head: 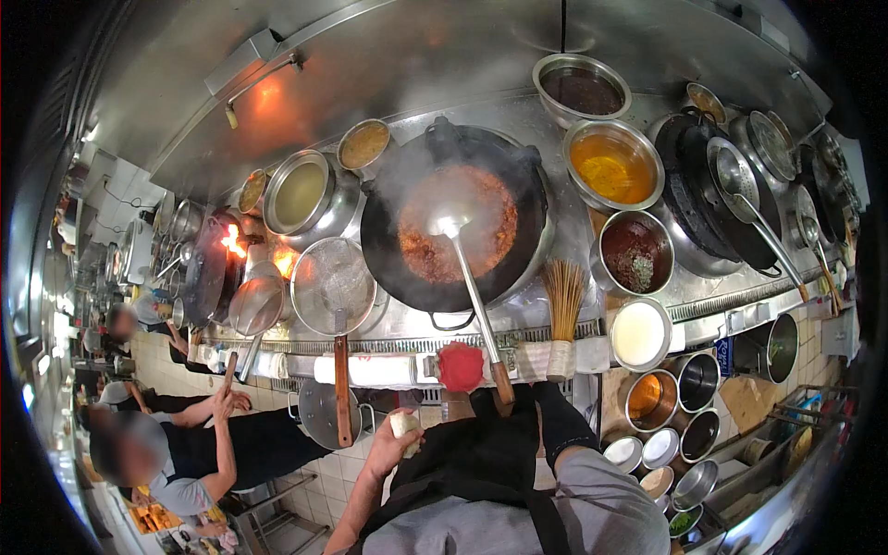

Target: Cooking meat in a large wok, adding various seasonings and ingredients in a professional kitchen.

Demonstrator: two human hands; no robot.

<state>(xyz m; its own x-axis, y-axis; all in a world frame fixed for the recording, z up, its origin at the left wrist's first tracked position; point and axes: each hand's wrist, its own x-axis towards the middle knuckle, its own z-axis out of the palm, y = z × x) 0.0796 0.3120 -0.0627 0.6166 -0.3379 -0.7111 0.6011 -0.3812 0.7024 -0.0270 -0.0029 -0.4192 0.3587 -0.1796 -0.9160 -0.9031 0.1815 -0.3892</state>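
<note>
My left hand [394, 444] grips a bunched white cloth [404, 429] in front of my black apron. My right hand is out of sight; only the forearm in a black sleeve [565, 423] shows, reaching down near the counter's front edge. Before me a large black wok [388, 277] holds a steaming, chunky reddish-brown food [479, 253]. A steel ladle [472, 288] lies across the wok's rim, its bowl over the food, its wooden handle end past the front rail near my apron. A red cloth [460, 366] lies on the rail left of that handle.
A bamboo wok brush [563, 295] stands right of the wok; a wire-mesh strainer [334, 286] lies left. Steel pots of orange liquid [612, 166] and dark sauce [635, 243] stand right. Flames [234, 241] rise at the left burner, where a co-worker [201, 444] holds a wooden handle.
</note>
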